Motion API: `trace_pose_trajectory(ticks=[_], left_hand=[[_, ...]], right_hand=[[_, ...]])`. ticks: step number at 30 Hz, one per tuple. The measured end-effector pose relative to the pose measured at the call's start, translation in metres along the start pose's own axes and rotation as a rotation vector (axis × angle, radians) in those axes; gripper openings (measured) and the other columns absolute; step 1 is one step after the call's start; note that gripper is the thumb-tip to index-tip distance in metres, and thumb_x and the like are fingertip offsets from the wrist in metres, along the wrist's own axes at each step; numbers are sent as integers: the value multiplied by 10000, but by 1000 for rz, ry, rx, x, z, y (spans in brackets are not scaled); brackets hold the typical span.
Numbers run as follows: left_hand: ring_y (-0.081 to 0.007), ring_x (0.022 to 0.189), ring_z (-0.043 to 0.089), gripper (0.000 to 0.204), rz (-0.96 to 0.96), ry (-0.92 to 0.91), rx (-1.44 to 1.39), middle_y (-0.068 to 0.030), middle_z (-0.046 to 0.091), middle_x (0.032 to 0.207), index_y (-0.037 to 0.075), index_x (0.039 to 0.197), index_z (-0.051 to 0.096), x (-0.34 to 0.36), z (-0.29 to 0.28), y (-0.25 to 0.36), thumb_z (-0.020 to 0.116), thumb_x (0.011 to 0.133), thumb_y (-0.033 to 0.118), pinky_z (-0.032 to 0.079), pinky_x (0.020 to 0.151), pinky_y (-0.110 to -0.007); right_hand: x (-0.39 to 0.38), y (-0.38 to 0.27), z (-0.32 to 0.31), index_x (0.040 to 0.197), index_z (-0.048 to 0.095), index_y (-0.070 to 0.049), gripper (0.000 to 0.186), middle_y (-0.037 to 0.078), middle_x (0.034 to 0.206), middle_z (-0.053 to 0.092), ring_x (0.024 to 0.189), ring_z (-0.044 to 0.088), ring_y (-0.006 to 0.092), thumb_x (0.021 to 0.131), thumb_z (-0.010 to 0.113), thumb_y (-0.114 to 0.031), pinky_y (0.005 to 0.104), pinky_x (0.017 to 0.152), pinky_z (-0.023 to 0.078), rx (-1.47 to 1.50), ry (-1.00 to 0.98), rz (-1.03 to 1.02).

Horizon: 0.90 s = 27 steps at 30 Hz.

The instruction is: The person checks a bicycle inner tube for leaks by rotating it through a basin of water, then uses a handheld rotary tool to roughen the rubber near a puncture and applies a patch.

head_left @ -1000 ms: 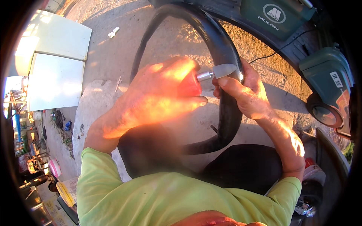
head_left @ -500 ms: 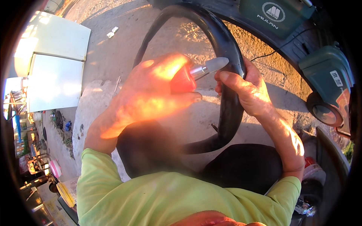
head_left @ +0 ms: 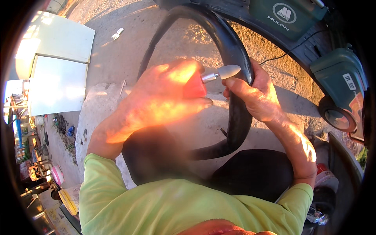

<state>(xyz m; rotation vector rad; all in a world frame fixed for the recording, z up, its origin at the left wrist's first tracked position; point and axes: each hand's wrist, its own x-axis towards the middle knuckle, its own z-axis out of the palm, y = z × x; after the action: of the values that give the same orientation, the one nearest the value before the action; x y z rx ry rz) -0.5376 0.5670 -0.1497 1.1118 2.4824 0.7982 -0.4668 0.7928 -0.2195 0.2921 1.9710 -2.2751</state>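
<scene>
A black inner tube forms a loop in front of me, its lower part by my dark-clad knees. My right hand grips the tube's right side, thumb on the inner edge and fingers behind. My left hand is wrapped round a red rotary grinder, most of whose body the hand hides. From its silver shaft sticks a pale, oval grinding bit. The bit lies over the tube's inner edge just above my right thumb; whether it touches the rubber I cannot tell.
Two pale panels stand at the left. Dark green containers sit at the upper right, with a thin black cable near them. A small white scrap lies on the concrete ground. Clutter fills the lower left.
The grinder in my left hand has moved slightly right, and its bit has turned from pointing up and right to lying more level. The tube's upper part has shifted a little right.
</scene>
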Motion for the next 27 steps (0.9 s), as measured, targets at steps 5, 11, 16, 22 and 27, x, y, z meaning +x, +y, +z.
trace_pose_trajectory(ticks=[5,11,16,22,27], left_hand=[[-332,900,711,532,4,-3,-1,-131,733,970,11,1170,632,-1,1,2,883,728,166,569,815,-415],[-359,912,706,536,22,-8,44,-145,733,970,9,1166,628,0,2,4,883,726,178,568,816,-423],[-355,880,709,552,61,74,-2,-143,729,959,17,1162,634,5,7,-4,905,708,174,571,796,-416],[-341,845,718,561,-54,83,-134,-134,732,960,30,1165,639,2,-4,2,918,701,177,574,782,-407],[-338,878,718,558,39,65,-15,-136,737,972,32,1171,640,0,-1,-4,909,712,200,569,801,-412]], right_hand=[[0,1,2,1331,543,44,627,127,1100,684,988,656,189,853,763,-298,338,904,531,-144,18,3],[-2,1,4,1387,523,59,709,180,1199,683,1110,651,233,850,763,-336,365,995,507,-220,17,47],[-2,5,4,1387,514,66,717,180,1192,681,1099,652,239,833,767,-312,370,988,511,-256,-5,34],[-1,-2,0,1288,531,-6,553,97,1001,649,809,659,178,859,772,-258,343,765,559,69,-72,46],[-2,-4,-1,1278,535,-12,530,98,982,652,803,659,176,863,765,-248,339,760,557,81,-75,58]])
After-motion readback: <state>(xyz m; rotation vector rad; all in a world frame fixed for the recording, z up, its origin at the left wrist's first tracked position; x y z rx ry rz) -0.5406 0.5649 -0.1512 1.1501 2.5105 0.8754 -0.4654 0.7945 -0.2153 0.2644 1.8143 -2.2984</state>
